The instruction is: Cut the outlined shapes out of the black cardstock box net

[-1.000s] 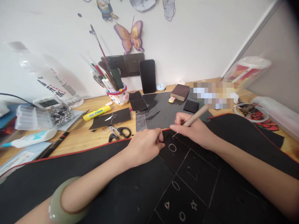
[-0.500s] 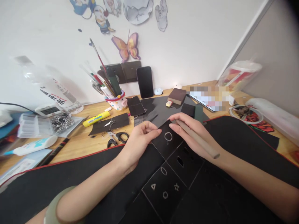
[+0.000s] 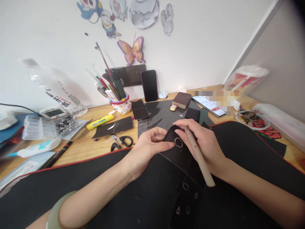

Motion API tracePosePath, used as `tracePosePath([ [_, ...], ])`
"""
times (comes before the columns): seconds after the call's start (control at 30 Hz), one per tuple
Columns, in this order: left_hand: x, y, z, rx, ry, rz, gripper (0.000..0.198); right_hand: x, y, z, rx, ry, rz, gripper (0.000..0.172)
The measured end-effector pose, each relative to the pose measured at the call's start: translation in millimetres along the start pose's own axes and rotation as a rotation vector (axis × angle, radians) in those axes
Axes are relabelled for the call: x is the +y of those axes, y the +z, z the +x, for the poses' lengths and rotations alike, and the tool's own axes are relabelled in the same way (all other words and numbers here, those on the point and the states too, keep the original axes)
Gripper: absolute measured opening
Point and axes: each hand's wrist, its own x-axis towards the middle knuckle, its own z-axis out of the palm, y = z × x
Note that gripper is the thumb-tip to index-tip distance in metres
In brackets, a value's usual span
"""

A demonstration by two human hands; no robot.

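Observation:
A sheet of black paper (image 3: 170,161), marked with pale straight lines and small outlined shapes, is held up over the black mat. At its far left edge, my left hand (image 3: 152,144) pinches it between thumb and fingers. My right hand (image 3: 202,141) grips the far right edge with thumb and fingertips. Tucked in that same hand is a beige pen-like stick (image 3: 202,162), slanting down toward me; its working tip is hidden. A circle, an oval, a star and a triangle are among the outlines. The sheet's far edge bends upward between my hands.
Black-handled scissors (image 3: 121,142), a yellow glue stick (image 3: 100,122) and small scissors on black paper lie left. A pig-shaped pen cup (image 3: 121,105) and an upright phone (image 3: 149,85) stand at the back. Another phone (image 3: 209,106) lies right. The black mat (image 3: 83,187) covers the front.
The black paper has been bent and its near part swung to the right. My left thumb has slid further over the sheet. The beige stick now points more steeply toward me.

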Motion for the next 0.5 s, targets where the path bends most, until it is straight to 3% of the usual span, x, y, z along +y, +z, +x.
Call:
tracePosePath([
  [0.2, 3, 3.5, -2, 0.137, 0.055, -0.04, 0.012, -13, -13, 3, 0.237, -0.199, -0.118, 0.028],
  [0.37, 7, 9.1, -8, 0.137, 0.159, -0.153, 0.011, -26, -14, -3, 0.064, -0.268, -0.187, 0.031],
  [0.5, 9, 13.5, -14, 0.083, 0.226, -0.193, 0.009, -28, -12, -1, 0.103, -0.299, -0.211, 0.033],
])
